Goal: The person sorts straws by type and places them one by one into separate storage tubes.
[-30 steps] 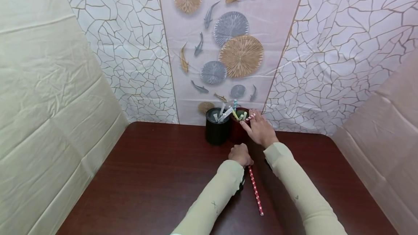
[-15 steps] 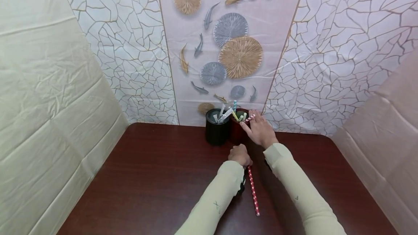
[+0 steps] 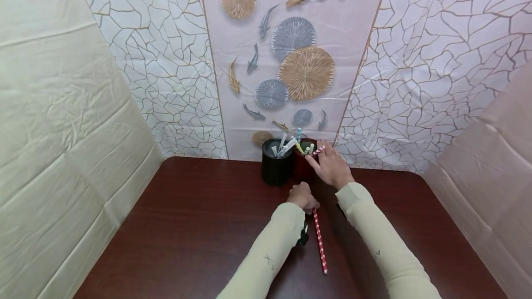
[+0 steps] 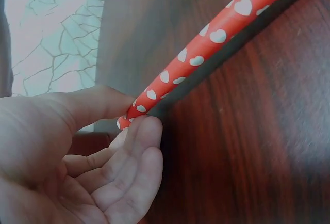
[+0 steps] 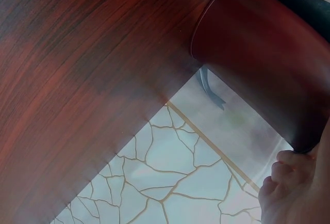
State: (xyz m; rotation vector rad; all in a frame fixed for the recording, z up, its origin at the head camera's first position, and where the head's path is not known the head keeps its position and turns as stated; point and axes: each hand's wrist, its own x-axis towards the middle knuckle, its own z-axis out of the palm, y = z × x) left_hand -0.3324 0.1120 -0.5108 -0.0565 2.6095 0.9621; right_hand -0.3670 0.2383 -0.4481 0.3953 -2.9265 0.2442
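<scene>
My left hand [image 3: 303,196] pinches one end of a red paper straw with white hearts [image 3: 319,241] between thumb and fingers. In the left wrist view the straw [image 4: 206,43] slants away up and right, close above the table. My right hand [image 3: 331,165] touches the rim of a dark red cup [image 3: 302,170], its fingers mostly straight and the thumb spread toward the near side. Several paper straws [image 3: 306,148] stand in that cup, and a pink-striped one [image 3: 318,149] leans across the right fingers. The right wrist view shows the cup's wall [image 5: 258,43] with fingertips [image 5: 289,170] at its rim.
A black cup [image 3: 276,165] with several white wrapped sticks [image 3: 287,146] stands against the red cup's left side. Both are at the back of the dark wooden table [image 3: 187,225], before a patterned cloth wall [image 3: 174,82]. Pale cloth [image 3: 75,151] hangs on either side.
My left hand has shifted slightly left, and the far end of the heart-patterned straw has swung left with it. My right hand stays at the red cup.
</scene>
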